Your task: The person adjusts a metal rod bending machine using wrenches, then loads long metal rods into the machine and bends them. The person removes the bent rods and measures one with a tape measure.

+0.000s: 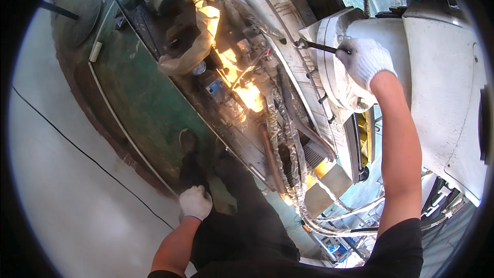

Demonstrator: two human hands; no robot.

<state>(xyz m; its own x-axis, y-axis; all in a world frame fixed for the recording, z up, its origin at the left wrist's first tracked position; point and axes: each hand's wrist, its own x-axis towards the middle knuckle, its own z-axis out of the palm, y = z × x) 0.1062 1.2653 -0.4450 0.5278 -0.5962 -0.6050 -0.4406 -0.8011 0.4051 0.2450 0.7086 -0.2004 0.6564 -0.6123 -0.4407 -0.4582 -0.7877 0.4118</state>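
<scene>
My right hand [364, 61], in a white knit glove with greyish fingers, is wrapped round the handle of a dark wrench [324, 47]. The wrench points left, and its head meets a bolt along the edge of a long pale metal rail [293, 67]; whether it grips the bolt is too small to tell. Beside that hand rises a large white rounded machine housing [383, 33]. Low on the left, my left hand [196, 202], also in a white glove, is closed next to my dark trouser leg. What its fingers hold, if anything, is hidden.
Foil-wrapped hoses [293, 149] run down the machine's middle. Sunlight falls on dusty fittings and a blue-labelled block [216, 88]. A beige cloth-like sleeve [198, 46] hangs above. Green floor [149, 100], a pale pipe [116, 113] and a black cable [82, 152] lie at left.
</scene>
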